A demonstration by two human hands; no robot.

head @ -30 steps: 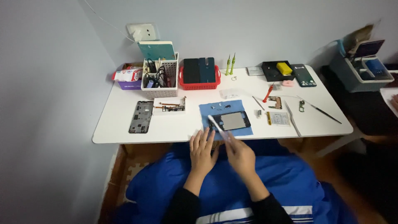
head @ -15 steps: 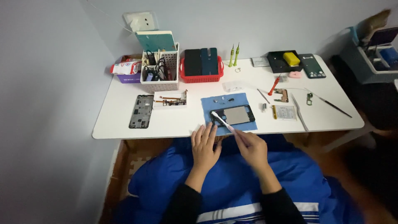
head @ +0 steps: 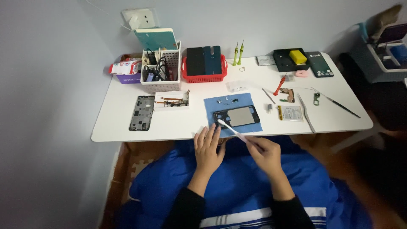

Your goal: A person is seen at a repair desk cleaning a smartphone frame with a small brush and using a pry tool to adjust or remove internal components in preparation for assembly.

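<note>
Hands sit at the table's near edge. The right hand (head: 266, 153) is closed around a thin white stick (head: 234, 131), whose tip touches the open phone (head: 236, 116) on the blue mat (head: 210, 105), at 12 o'clock from both hands. The left hand (head: 208, 149) lies flat and open, holding nothing.

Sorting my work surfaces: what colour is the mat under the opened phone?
Blue; the mat lies under the opened phone, clearest in the head view.

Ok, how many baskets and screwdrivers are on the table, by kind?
Baskets: 3, purple, white, red
Green-handled screwdrivers: 2
Red-handled screwdriver: 1
Total: 6
</note>
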